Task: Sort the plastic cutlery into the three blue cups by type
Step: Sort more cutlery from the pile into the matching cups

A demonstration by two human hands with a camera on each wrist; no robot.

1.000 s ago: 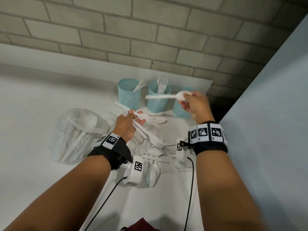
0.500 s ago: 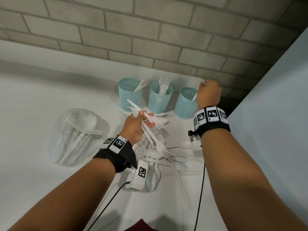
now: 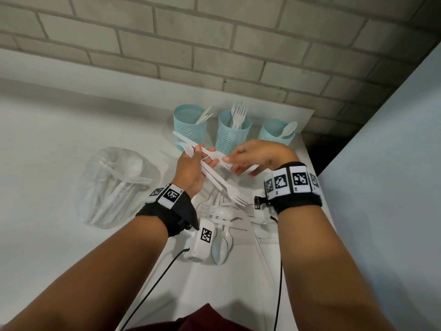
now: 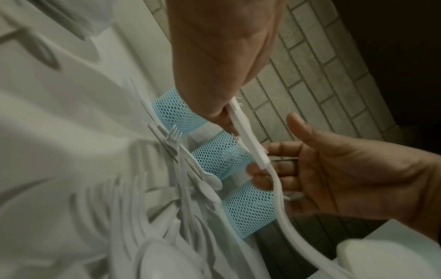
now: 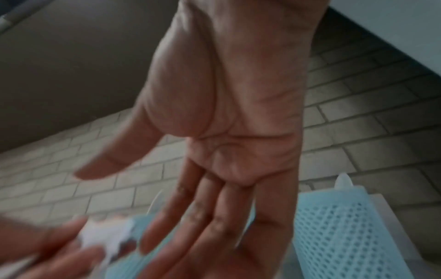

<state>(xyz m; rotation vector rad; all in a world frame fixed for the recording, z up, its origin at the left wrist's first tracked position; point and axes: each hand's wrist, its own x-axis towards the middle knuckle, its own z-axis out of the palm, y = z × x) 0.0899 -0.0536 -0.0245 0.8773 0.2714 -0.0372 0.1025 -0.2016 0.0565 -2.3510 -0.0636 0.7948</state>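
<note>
Right hand [image 3: 259, 156] back from spoon cup [image 3: 274, 134], fingers spread empty, left hand [image 3: 191, 169] still gripping cutlery bundle [image 3: 214, 175]

A grey brick wall [image 3: 214, 44] with pale mortar lines runs across the back. Below it, a white tabletop [image 3: 47, 151] spreads toward the viewer, its far edge meeting a pale ledge. A light blue-grey panel [image 3: 393, 163] rises at the right, with a dark gap [image 3: 317, 151] beside it.

Dim wrist views, motion-blurred; head view brighter.
</note>
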